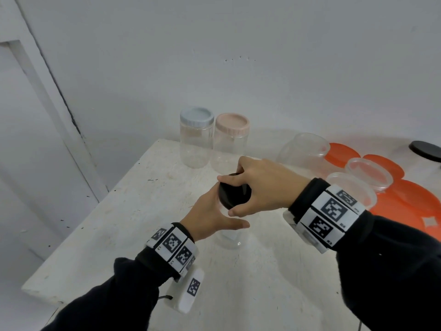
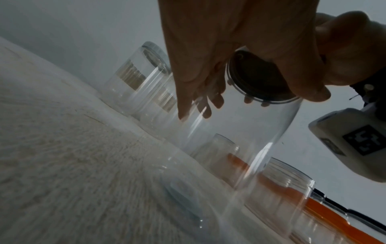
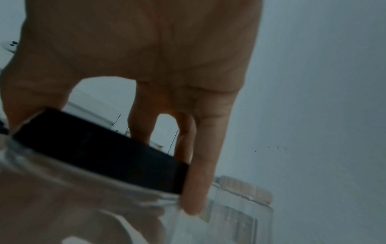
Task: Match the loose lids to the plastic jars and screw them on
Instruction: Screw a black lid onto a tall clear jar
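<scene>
A clear plastic jar point(image 1: 230, 240) stands at the middle of the white table point(image 1: 133, 211) with a black lid point(image 1: 235, 195) on its mouth. My left hand point(image 1: 212, 217) wraps round the jar just under the lid, thumb toward me. From above, my right hand point(image 1: 255, 185) grips the lid's rim with thumb and fingers. In the left wrist view the jar point(image 2: 240, 135) and the lid's underside point(image 2: 256, 77) show, my fingers point(image 2: 185, 102) curled on the wall. The right wrist view shows fingers point(image 3: 200, 165) down the side of the black lid point(image 3: 104, 151).
Two lidded jars stand at the back, one with a blue lid point(image 1: 196, 115), one with a pink lid point(image 1: 232, 123). To the right are several open clear jars point(image 1: 305, 151) among loose orange lids point(image 1: 410, 204), and another black lid point(image 1: 424, 150) at the far right.
</scene>
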Motion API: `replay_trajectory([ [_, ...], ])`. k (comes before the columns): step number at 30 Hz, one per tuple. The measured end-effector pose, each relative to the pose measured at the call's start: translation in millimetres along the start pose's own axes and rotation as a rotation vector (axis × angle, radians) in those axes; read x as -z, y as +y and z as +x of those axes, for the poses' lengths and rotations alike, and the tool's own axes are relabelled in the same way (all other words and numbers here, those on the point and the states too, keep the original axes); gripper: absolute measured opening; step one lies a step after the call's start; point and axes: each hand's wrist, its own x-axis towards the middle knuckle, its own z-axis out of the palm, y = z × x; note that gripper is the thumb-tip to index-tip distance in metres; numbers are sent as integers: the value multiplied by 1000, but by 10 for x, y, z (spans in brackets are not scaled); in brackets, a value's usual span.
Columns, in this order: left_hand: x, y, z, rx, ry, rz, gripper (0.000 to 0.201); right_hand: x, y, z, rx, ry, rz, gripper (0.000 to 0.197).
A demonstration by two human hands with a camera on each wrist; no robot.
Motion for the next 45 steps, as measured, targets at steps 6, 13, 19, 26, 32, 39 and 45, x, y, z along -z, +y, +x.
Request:
replay_trajectory([
  [6, -271, 31, -35, -3, -110, -91, 95, -72, 169, -279, -17, -11, 6, 69],
  [13, -965, 242, 4, -17, -269, -94, 88, -197, 616, -1094, -78, -21, 105, 67],
  [19, -1564, 470, 107, -49, -417, -18, 83, -313, 950, -1906, -153, -37, 122, 67],
  [26, -2129, 810, 246, -284, -350, 155, 52, -494, 1280, -2803, -272, -26, 114, 71],
  [32, -2609, 861, 500, -528, -212, 375, 35, -635, 1689, -3454, -492, -28, 38, 77],
  [39, -2974, 770, 780, -625, -199, 680, 57, -812, 2128, -3877, -680, -51, -71, 93],
  [45, -3172, 732, 897, -478, -199, 845, 61, -913, 2380, -4021, -768, -1, -31, 88],
])
